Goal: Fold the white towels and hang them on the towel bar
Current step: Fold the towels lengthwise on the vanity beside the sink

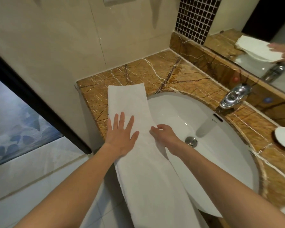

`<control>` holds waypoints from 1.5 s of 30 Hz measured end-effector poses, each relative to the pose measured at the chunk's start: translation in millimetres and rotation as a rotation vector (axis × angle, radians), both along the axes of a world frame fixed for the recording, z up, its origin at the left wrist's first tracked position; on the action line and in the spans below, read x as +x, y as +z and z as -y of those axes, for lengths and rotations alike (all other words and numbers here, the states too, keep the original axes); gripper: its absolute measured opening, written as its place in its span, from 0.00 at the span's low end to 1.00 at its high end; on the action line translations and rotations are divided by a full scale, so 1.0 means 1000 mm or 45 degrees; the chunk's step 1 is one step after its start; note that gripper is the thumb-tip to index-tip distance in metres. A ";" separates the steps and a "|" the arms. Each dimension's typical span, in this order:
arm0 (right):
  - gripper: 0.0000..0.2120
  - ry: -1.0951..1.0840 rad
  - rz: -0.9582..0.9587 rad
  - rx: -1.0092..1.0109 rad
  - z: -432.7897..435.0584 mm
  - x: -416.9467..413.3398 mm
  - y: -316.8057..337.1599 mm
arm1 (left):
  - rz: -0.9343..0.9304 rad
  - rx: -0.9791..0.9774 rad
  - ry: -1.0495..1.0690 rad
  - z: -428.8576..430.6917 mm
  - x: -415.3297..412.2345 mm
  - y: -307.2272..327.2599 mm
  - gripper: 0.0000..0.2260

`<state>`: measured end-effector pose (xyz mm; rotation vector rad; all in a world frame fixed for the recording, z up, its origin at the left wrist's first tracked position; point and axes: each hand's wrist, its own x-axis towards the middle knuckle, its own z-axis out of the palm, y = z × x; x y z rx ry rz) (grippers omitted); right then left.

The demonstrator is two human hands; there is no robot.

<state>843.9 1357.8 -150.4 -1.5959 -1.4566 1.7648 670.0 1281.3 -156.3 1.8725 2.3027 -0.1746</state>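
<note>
Sink (209, 150), white oval: long white towel (138, 175) over rim | left hand (120, 134) flat atop | right hand (164, 134) pinching edge | towel end cropped

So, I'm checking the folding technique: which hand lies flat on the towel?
The left hand, fingers straight and spread on the towel; the right hand curls its fingers round the towel's edge instead.

- No text, number or sign was legible.
- One small dark mark (213, 120) stood on the sink (179, 109) wall, just beside the overflow slot (218, 117); too small to read.
</note>
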 end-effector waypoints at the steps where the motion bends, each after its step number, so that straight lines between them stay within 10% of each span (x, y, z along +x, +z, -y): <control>1: 0.16 0.003 0.027 0.012 0.001 0.002 0.002 | 0.001 0.008 0.002 0.000 0.002 0.001 0.30; 28: 0.17 -0.158 0.654 0.614 0.168 0.303 0.091 | 0.546 -0.017 -0.764 0.073 0.314 0.092 0.25; 45: 0.24 -0.365 0.905 0.279 0.255 0.405 0.056 | 0.546 -0.184 -0.644 0.099 0.392 0.063 0.16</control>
